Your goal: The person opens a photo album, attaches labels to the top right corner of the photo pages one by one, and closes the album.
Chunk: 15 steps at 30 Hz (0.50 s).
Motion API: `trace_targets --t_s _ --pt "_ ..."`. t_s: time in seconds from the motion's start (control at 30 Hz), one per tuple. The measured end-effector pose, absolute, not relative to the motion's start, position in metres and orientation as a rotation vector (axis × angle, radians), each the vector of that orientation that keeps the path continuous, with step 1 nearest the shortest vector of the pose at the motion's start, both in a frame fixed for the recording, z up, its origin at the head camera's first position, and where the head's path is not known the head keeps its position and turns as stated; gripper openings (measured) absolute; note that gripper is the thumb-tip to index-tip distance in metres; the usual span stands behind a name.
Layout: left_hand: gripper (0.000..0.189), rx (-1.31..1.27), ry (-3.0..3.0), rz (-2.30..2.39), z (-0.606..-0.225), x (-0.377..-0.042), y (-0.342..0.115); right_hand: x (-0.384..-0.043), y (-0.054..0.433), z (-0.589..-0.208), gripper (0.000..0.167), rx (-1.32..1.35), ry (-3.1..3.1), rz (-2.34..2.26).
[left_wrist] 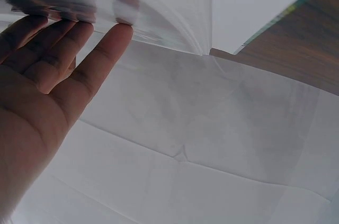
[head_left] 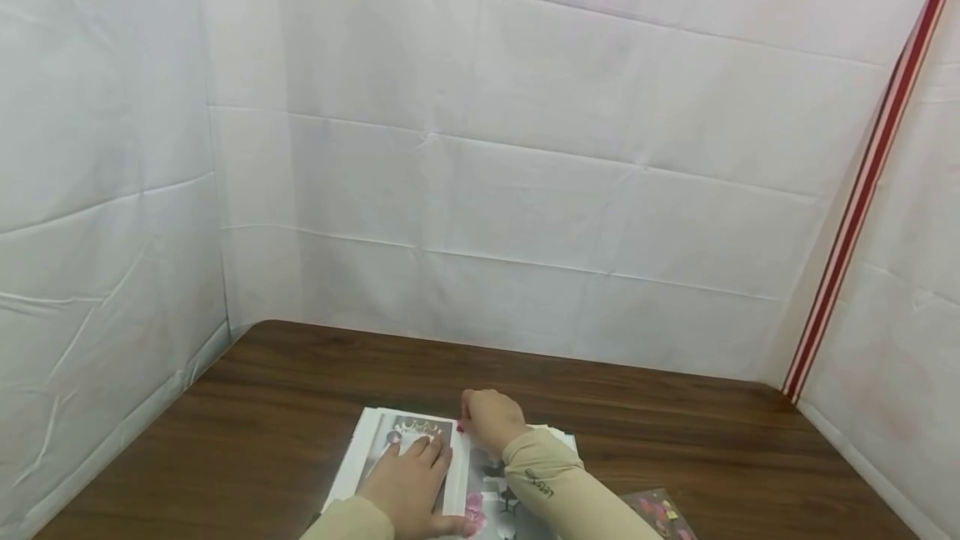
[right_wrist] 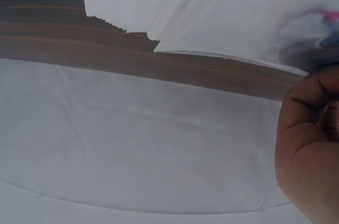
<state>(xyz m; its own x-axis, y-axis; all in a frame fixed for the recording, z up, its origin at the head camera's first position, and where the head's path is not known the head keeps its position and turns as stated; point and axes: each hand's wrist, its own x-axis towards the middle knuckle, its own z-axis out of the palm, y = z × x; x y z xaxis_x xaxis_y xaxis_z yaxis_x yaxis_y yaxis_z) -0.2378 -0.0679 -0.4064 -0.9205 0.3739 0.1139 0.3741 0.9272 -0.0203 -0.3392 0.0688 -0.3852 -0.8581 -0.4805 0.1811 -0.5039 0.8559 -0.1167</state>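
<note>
1. Picture book (head_left: 356,454) lies open on the dark wooden table (head_left: 675,423), at six o'clock in the head view, its left page showing a tiara photo (head_left: 405,426).
2. Left hand (head_left: 408,482): fingers straight and a little spread, flat on the left page, gripping nothing; the wrist view shows fingertips against a glossy surface.
3. Right hand (head_left: 491,419), at two o'clock from the left: fingers curled narrow over the top of the spread. A small pink piece (head_left: 460,426) shows by the fingertips; whether they pinch it or press it, I cannot tell.
4. Clear packet (head_left: 663,511) of pink and yellow pieces lies at four o'clock from the right hand, near the book.
5. Step in hand, as I judge it: setting the pink piece near the page's top while the left hand steadies the book.
6. Next move seems to call for lining that piece up and smoothing it down, with the page held still.
</note>
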Motion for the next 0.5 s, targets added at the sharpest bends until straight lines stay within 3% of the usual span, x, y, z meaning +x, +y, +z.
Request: trace_targets --t_s 0.5 --pt "0.097 -0.596 -2.900 0.078 -0.4123 -0.2395 -0.0691 -0.3405 0.0681 -0.3894 0.014 0.699 -2.896 0.305"
